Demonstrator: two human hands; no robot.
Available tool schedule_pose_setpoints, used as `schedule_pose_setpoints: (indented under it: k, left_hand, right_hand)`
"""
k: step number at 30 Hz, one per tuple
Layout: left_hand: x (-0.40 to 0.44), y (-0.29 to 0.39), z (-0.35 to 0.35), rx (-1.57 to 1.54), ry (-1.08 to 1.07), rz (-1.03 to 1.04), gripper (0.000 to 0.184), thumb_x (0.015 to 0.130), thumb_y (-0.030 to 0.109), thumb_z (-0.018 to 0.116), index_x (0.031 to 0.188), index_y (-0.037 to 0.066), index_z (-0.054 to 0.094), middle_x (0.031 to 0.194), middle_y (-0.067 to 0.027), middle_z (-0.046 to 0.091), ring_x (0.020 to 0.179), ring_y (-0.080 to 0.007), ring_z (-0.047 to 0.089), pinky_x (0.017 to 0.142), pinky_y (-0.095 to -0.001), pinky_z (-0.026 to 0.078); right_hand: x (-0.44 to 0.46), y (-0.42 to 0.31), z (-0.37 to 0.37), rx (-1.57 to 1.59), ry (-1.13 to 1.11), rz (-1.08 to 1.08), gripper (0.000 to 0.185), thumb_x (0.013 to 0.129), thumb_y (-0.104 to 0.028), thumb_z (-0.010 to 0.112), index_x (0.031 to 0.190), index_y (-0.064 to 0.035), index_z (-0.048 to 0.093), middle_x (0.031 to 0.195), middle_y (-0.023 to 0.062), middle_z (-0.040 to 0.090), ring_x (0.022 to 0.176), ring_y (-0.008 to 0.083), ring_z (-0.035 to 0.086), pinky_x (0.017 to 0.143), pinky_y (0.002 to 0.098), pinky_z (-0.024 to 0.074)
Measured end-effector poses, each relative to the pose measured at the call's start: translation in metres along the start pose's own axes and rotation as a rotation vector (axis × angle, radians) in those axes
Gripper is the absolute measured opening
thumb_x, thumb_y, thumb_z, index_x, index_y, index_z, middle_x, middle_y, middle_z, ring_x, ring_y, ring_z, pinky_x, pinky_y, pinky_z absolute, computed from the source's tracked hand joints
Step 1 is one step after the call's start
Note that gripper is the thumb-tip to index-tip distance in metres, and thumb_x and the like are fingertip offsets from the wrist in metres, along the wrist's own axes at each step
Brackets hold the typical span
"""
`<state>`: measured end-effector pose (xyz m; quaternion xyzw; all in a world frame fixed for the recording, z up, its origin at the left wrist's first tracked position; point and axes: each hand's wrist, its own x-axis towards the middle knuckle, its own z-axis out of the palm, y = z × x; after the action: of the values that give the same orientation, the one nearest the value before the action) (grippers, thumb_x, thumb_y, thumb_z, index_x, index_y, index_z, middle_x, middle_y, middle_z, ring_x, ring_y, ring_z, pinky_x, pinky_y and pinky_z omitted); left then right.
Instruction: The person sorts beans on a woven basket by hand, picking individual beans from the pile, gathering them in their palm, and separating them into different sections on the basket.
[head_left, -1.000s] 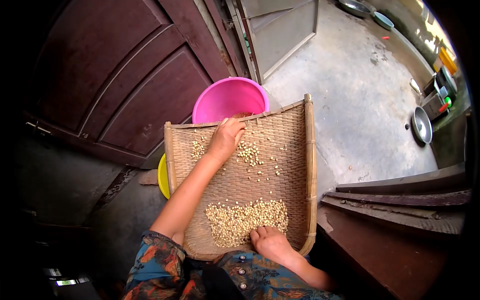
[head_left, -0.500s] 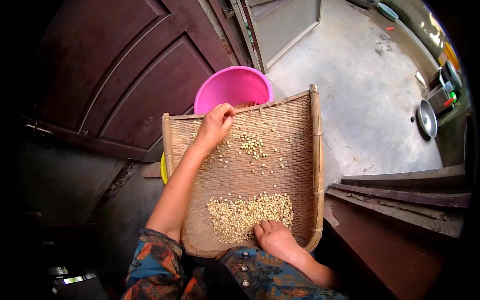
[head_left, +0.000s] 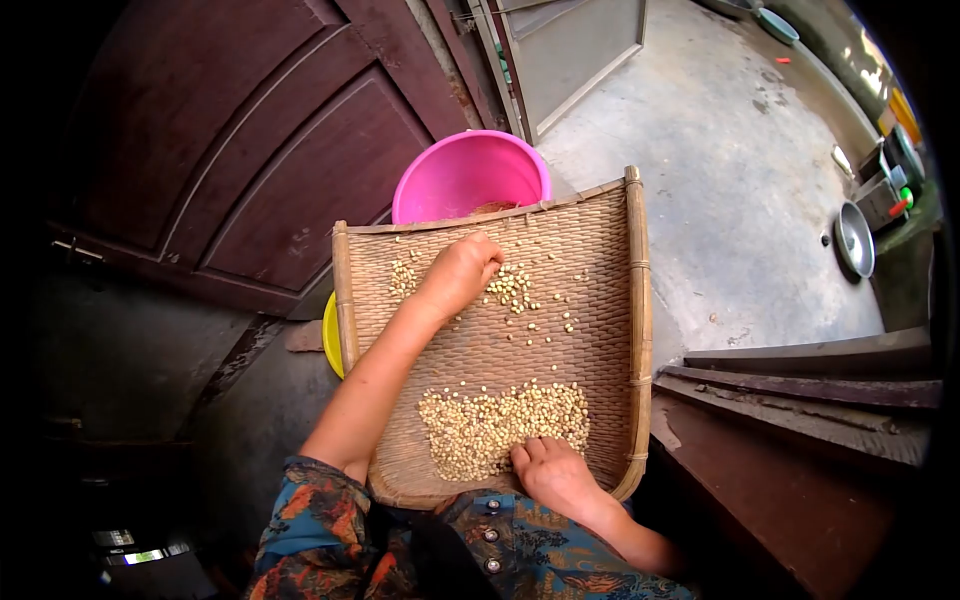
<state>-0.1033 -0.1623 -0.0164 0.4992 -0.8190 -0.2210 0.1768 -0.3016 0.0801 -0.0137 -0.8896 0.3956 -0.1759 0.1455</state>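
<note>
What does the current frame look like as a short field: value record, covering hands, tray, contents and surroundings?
left hand: over the far half of the tray, beside scattered pieces; grip unclear
right hand: at the near pile, fingers curled; grip unclear
tray: woven, wooden side rails
near pile: pale, bean-like pieces, densely spread
scattered pieces: same look, sparser, far half
pink tub: beyond the tray's far edge; brownish contents, too small to identify
yellow object: left of the tray, partly hidden
metal bowl: on the floor, right
</note>
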Motion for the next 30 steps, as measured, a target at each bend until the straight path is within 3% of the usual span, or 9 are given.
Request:
schedule_pose_setpoints:
  k: [11, 14, 17, 20, 24, 27, 30]
  left_hand:
    - [0.002, 0.004, -0.006, 0.303, -0.120, -0.080, 0.010, 0.084, 0.003, 0.062, 0.093, -0.001, 0.063, 0.095, -0.0200, 0.064, 0.088, -0.0384, 0.063, 0.079, -0.0443, 0.051]
    - [0.001, 0.011, -0.009, 0.171, 0.010, 0.062, 0.012, 0.083, 0.003, 0.063, 0.095, 0.000, 0.064, 0.095, -0.0190, 0.065, 0.089, -0.0381, 0.063, 0.079, -0.0434, 0.051]
    - [0.005, 0.019, -0.001, 0.082, 0.005, 0.110, 0.013, 0.082, 0.003, 0.065, 0.095, 0.000, 0.065, 0.094, -0.0179, 0.065, 0.089, -0.0374, 0.063, 0.079, -0.0427, 0.051]
    - [0.008, 0.014, 0.008, 0.163, -0.119, 0.044, 0.011, 0.082, 0.003, 0.066, 0.092, -0.001, 0.064, 0.093, -0.0176, 0.065, 0.088, -0.0369, 0.063, 0.079, -0.0430, 0.051]
    - [0.008, 0.018, 0.008, 0.185, -0.120, 0.017, 0.009, 0.082, 0.002, 0.065, 0.090, -0.001, 0.063, 0.091, -0.0178, 0.064, 0.088, -0.0369, 0.063, 0.078, -0.0436, 0.051]
    - [0.004, 0.021, 0.010, 0.134, -0.045, 0.079, 0.007, 0.083, 0.001, 0.050, 0.079, -0.001, 0.056, 0.088, -0.0230, 0.062, 0.085, -0.0404, 0.063, 0.075, -0.0468, 0.050]
    - [0.001, 0.016, 0.014, 0.168, -0.051, 0.071, 0.005, 0.083, -0.001, 0.050, 0.082, -0.001, 0.055, 0.089, -0.0225, 0.062, 0.086, -0.0406, 0.063, 0.075, -0.0473, 0.051]
  right_hand:
    - [0.000, 0.000, 0.000, 0.021, -0.019, 0.017, 0.004, 0.076, -0.011, 0.057, 0.077, -0.0082, 0.054, 0.072, 0.0042, 0.051, 0.070, 0.0197, 0.054, 0.062, 0.0324, 0.0433]
    - [0.000, 0.000, -0.001, 0.021, -0.024, 0.015, 0.004, 0.077, -0.010, 0.057, 0.077, -0.0081, 0.054, 0.072, 0.0042, 0.051, 0.070, 0.0198, 0.054, 0.062, 0.0324, 0.0437]
    - [0.000, 0.000, 0.000, 0.020, -0.023, 0.011, 0.004, 0.076, -0.010, 0.057, 0.077, -0.0080, 0.054, 0.072, 0.0042, 0.051, 0.070, 0.0198, 0.054, 0.062, 0.0323, 0.0438]
    - [0.000, 0.000, -0.001, 0.019, -0.020, 0.012, 0.004, 0.076, -0.010, 0.057, 0.077, -0.0079, 0.054, 0.072, 0.0041, 0.051, 0.069, 0.0198, 0.054, 0.062, 0.0323, 0.0439]
    - [0.000, 0.000, 0.000, 0.020, -0.021, 0.018, 0.003, 0.076, -0.010, 0.057, 0.078, -0.0074, 0.055, 0.072, 0.0042, 0.051, 0.069, 0.0197, 0.054, 0.062, 0.0324, 0.0442]
    - [0.000, 0.000, -0.001, 0.026, -0.033, 0.017, 0.003, 0.076, -0.010, 0.057, 0.078, -0.0073, 0.055, 0.072, 0.0043, 0.052, 0.070, 0.0199, 0.055, 0.062, 0.0325, 0.0443]
    - [0.001, 0.000, -0.001, 0.033, -0.030, 0.013, 0.004, 0.077, -0.010, 0.057, 0.078, -0.0072, 0.055, 0.072, 0.0044, 0.052, 0.070, 0.0201, 0.055, 0.062, 0.0325, 0.0443]
